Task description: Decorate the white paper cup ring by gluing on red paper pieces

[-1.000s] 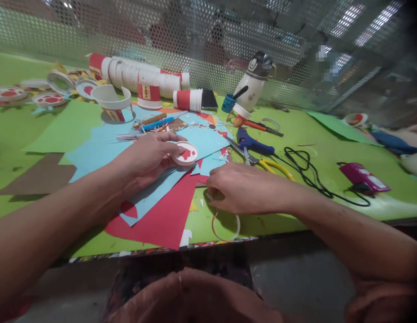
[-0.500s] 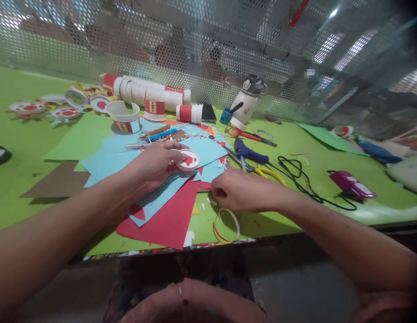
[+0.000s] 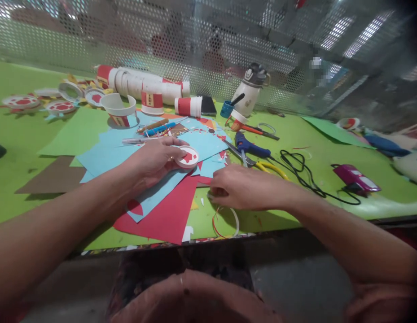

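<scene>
Presently, left hand [image 3: 154,162]: clamped on white disc [image 3: 188,164], with thumb across red pieces [image 3: 189,157]; best kept level.
Right hand [image 3: 240,186]: at disc's four o'clock, curled in; hard to tell whether gripping anything.
Glue gun [image 3: 253,148], scissors [image 3: 261,166]: close at one to two o'clock; best skirted.
Table edge [image 3: 275,226]: at six, just past thin ring [image 3: 238,220]; wider surface toward two.

Single camera, worn on my head, facing forward and down at near range. My left hand [image 3: 156,159] and right hand [image 3: 242,186] occupy mid-frame; the tabletop [image 3: 23,134] crosses edge to edge; a perforated screen [image 3: 127,36] spans the upper frame; my clothing [image 3: 191,298] shows at bottom centre.
</scene>
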`<state>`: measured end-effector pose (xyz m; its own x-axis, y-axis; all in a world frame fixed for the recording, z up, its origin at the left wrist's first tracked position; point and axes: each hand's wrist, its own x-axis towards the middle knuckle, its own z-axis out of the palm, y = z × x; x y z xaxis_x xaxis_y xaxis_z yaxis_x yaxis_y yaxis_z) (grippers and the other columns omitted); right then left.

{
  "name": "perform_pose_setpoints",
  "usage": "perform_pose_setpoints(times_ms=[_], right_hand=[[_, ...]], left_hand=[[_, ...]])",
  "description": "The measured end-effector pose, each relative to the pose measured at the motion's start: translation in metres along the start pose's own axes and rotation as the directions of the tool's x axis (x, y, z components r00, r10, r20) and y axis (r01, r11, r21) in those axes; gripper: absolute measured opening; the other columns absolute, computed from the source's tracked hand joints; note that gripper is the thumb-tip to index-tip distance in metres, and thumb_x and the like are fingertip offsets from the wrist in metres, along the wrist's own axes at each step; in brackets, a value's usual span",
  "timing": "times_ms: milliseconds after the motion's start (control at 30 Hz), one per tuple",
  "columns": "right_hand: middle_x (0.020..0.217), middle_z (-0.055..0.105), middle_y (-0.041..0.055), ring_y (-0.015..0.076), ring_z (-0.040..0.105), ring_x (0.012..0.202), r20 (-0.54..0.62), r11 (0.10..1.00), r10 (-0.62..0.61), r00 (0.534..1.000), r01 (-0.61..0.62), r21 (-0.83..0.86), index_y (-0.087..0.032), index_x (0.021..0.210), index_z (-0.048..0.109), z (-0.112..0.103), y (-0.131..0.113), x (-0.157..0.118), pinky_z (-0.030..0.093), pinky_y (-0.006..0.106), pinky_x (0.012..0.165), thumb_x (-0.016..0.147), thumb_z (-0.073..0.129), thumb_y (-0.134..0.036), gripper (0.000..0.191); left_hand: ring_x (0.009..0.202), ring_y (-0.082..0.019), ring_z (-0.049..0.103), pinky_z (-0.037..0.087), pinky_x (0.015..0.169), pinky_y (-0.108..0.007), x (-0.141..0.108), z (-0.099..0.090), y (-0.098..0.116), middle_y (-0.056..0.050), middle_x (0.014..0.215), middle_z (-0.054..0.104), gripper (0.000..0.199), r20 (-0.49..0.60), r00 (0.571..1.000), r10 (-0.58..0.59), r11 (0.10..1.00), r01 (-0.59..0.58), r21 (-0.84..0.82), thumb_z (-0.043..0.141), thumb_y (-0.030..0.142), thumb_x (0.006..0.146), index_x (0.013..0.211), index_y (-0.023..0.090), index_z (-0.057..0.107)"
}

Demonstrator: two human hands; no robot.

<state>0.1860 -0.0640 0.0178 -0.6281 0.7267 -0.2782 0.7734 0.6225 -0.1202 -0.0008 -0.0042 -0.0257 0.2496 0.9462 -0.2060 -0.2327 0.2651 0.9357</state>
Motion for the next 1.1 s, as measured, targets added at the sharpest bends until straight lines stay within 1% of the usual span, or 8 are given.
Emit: perform_pose_setpoints(times_ms=[100, 267, 500, 633, 800, 933, 1033, 1100], right_hand=[[0.065, 0.066, 0.0086, 0.0116, 0.047, 0.051, 0.037, 0.983, -0.044, 0.998, 0.05, -0.174, -0.013, 0.068, 0.069, 0.002, -0.008, 0.006, 0.021, 0.028, 0.048, 0.078, 0.055, -0.009, 0.018], [0.058, 0.064, 0.0083, 0.011, 0.044, 0.047, 0.071, 0.968, -0.098, 0.993, 0.112, -0.224, -0.011, 0.067, 0.07, 0.006, -0.012, 0.01, 0.019, 0.028, 0.047, 0.069, 0.056, -0.003, 0.017], [0.066, 0.066, 0.0105, 0.0126, 0.048, 0.051, 0.065, 0.98, 0.069, 0.996, -0.056, -0.193, -0.011, 0.074, 0.072, 0.006, -0.011, 0.009, 0.022, 0.028, 0.048, 0.076, 0.051, -0.007, 0.022], [0.066, 0.065, 0.0081, 0.0113, 0.045, 0.052, 0.074, 0.988, 0.095, 0.993, -0.085, -0.128, -0.012, 0.07, 0.07, 0.0, -0.007, 0.005, 0.025, 0.027, 0.05, 0.081, 0.048, -0.01, 0.025], [0.073, 0.068, 0.0064, 0.0117, 0.05, 0.06, 0.08, 0.999, 0.027, 0.996, -0.024, -0.041, -0.014, 0.078, 0.072, -0.011, -0.008, -0.001, 0.03, 0.026, 0.057, 0.086, 0.054, -0.02, 0.021], [0.071, 0.067, 0.0069, 0.014, 0.051, 0.059, 0.076, 0.991, -0.021, 0.997, 0.031, -0.132, -0.015, 0.074, 0.071, -0.014, -0.022, 0.001, 0.027, 0.027, 0.053, 0.085, 0.057, -0.03, 0.023], [0.069, 0.068, 0.0092, 0.0154, 0.053, 0.057, 0.109, 0.97, -0.034, 0.994, 0.059, -0.236, -0.013, 0.073, 0.072, -0.011, -0.035, 0.004, 0.024, 0.029, 0.051, 0.079, 0.059, -0.022, 0.016], [0.068, 0.069, 0.0095, 0.0161, 0.054, 0.057, 0.114, 0.956, -0.087, 0.99, 0.115, -0.269, -0.013, 0.075, 0.072, -0.007, -0.041, 0.004, 0.023, 0.029, 0.051, 0.077, 0.058, -0.013, 0.014]], left_hand=[[0.066, -0.018, 0.067, 0.059, 0.062, -0.03, 0.0, 0.001, 0.001, -0.011, 0.077, 0.068, 0.019, -0.018, 1.0, -0.014, 1.0, 0.014, 0.005, 0.06, -0.006, 0.07, 0.081, 0.009, 0.062], [0.067, -0.017, 0.066, 0.058, 0.064, -0.029, -0.004, 0.003, 0.005, -0.009, 0.075, 0.068, 0.016, -0.015, 1.0, -0.021, 1.0, 0.021, 0.008, 0.058, -0.006, 0.073, 0.08, 0.009, 0.061], [0.07, -0.017, 0.067, 0.056, 0.068, -0.031, -0.004, 0.001, 0.004, -0.008, 0.077, 0.068, 0.016, 0.026, 1.0, -0.014, 1.0, 0.014, 0.013, 0.059, -0.004, 0.075, 0.083, 0.009, 0.061], [0.068, -0.017, 0.067, 0.056, 0.066, -0.031, -0.003, 0.001, 0.003, -0.009, 0.078, 0.068, 0.016, 0.02, 1.0, -0.002, 1.0, 0.002, 0.011, 0.059, -0.005, 0.075, 0.082, 0.009, 0.061], [0.065, -0.016, 0.066, 0.057, 0.067, -0.034, -0.004, 0.002, 0.003, -0.007, 0.074, 0.065, 0.017, 0.019, 1.0, -0.002, 1.0, 0.002, 0.003, 0.057, -0.008, 0.075, 0.079, 0.009, 0.06], [0.064, -0.016, 0.066, 0.057, 0.064, -0.033, -0.003, 0.002, 0.003, -0.007, 0.074, 0.065, 0.016, -0.006, 1.0, 0.004, 1.0, -0.004, -0.005, 0.058, -0.006, 0.076, 0.079, 0.009, 0.059], [0.064, -0.017, 0.066, 0.057, 0.064, -0.033, -0.001, 0.001, 0.003, -0.007, 0.073, 0.066, 0.016, -0.006, 1.0, 0.012, 1.0, -0.012, -0.006, 0.057, -0.006, 0.075, 0.078, 0.009, 0.06], [0.065, -0.017, 0.066, 0.058, 0.066, -0.034, -0.001, 0.001, 0.003, -0.007, 0.073, 0.065, 0.016, -0.007, 1.0, 0.014, 1.0, -0.014, -0.007, 0.057, -0.007, 0.074, 0.077, 0.009, 0.06]])
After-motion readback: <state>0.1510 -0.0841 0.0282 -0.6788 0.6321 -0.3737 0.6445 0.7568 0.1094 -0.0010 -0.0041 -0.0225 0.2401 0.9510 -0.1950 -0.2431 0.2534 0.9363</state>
